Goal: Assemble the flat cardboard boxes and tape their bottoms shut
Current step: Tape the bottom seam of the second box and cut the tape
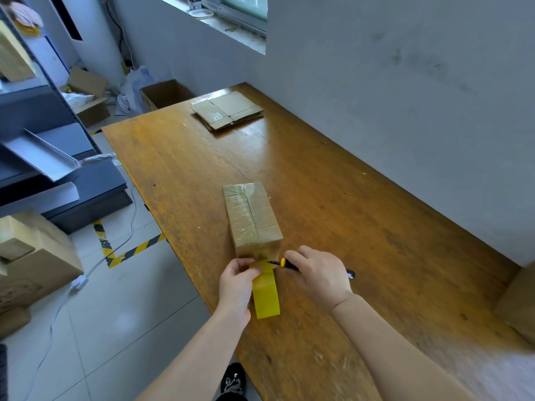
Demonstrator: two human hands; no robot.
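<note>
No text, brand or number can be read in this view. The cardboard carton (26,273) on the floor, left of the wooden table (333,198), carries a faint print on its side, but it is too blurred to read. The yellow-and-black striped tape (130,251) on the floor beside the table is only a marking, without any letters. The taped box (252,215) on the table shows no label.

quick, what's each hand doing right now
Left hand: closed on the yellow strip of packing tape at the brown cardboard box.
Right hand: closed on a black-and-yellow cutter.
</note>
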